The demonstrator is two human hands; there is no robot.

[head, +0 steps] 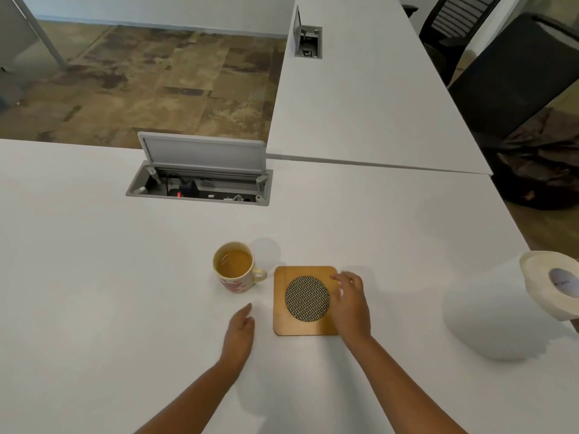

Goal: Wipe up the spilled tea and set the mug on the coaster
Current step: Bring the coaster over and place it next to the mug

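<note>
A cream mug (237,270) with pink prints stands upright on the white table (94,277), full of amber tea, its handle pointing right. Just right of it lies a square wooden coaster (283,321) with a round woven inset. My right hand (351,303) rests on the coaster's right edge, fingers spread over it. My left hand (239,333) hovers flat over the table below the mug, fingers together, holding nothing. I cannot make out any spilled tea on the white surface.
A large roll of paper towel (507,311) lies at the table's right edge. An open cable hatch (200,177) with plugs sits behind the mug. A second white table (360,89) adjoins at the back right, with dark chairs (513,73) beyond.
</note>
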